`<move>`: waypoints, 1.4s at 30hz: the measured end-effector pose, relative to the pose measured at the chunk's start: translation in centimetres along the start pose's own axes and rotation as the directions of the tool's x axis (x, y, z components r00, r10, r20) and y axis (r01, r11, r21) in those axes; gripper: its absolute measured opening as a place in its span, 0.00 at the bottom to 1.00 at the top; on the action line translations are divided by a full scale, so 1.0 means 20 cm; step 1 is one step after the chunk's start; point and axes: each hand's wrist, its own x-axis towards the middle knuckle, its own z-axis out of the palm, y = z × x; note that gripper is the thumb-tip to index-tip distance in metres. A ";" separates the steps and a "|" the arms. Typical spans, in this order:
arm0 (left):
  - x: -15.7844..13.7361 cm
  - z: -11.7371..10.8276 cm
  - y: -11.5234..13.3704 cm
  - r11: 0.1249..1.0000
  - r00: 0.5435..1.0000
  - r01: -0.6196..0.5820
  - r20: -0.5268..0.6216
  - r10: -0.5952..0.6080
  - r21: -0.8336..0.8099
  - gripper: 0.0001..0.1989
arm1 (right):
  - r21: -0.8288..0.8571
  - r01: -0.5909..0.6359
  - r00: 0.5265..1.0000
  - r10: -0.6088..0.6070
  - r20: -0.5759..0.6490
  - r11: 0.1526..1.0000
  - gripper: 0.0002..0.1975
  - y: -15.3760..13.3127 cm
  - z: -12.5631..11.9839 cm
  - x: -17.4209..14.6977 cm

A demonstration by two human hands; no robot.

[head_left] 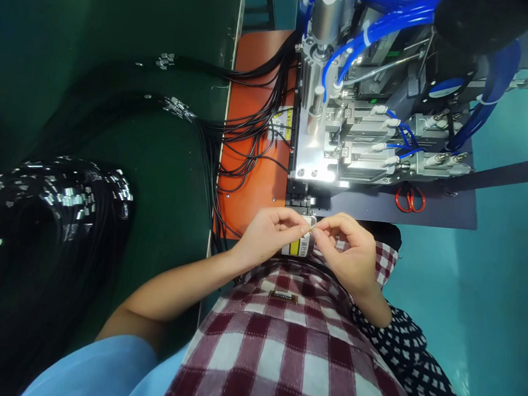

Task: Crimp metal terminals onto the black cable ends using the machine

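Observation:
My left hand (276,231) and my right hand (349,250) meet in front of my body, thumb and forefinger of each closed in a pinch. Between the fingertips shows a tiny pale-yellow wire end (311,228); its exact shape is too small to make out. Just below the fingers a white label with a yellow patch (295,247) is partly covered. Black cables (251,136) lie over the orange board (239,216) to the left, and some pass behind my left wrist. The metal machine (316,159) stands just beyond both hands.
A dark green table (168,183) on the left bears a coiled bundle of black cables with shiny metal ends (74,197) and another bunch of metal ends (179,108). Blue air hoses (390,24) run over the machine. Red-handled scissors (410,200) lie on the grey plate (452,208) at right.

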 end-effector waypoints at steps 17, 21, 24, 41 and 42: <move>0.00 0.00 -0.01 1.000 1.000 -0.009 0.001 0.009 -0.005 0.07 | -0.291 0.312 0.938 -0.341 -0.056 0.905 0.07 0.02 0.00 -0.01; 0.00 0.00 -0.01 1.000 1.000 0.001 -0.008 -0.001 -0.003 0.07 | -0.378 0.390 0.905 -0.426 -0.013 0.840 0.08 0.04 -0.01 -0.01; 0.00 0.00 -0.02 0.999 0.999 -0.027 -0.023 0.027 0.020 0.07 | -0.430 0.413 0.894 -0.447 0.024 0.803 0.07 0.03 -0.02 -0.01; 0.00 0.01 -0.02 0.999 0.995 -0.042 -0.087 0.043 0.012 0.08 | -0.414 0.378 0.915 -0.401 0.034 0.828 0.05 0.07 0.00 -0.01; 0.00 0.01 -0.02 1.000 0.997 -0.025 -0.072 0.024 -0.015 0.08 | -0.336 0.320 0.943 -0.331 0.027 0.886 0.05 0.06 0.00 -0.01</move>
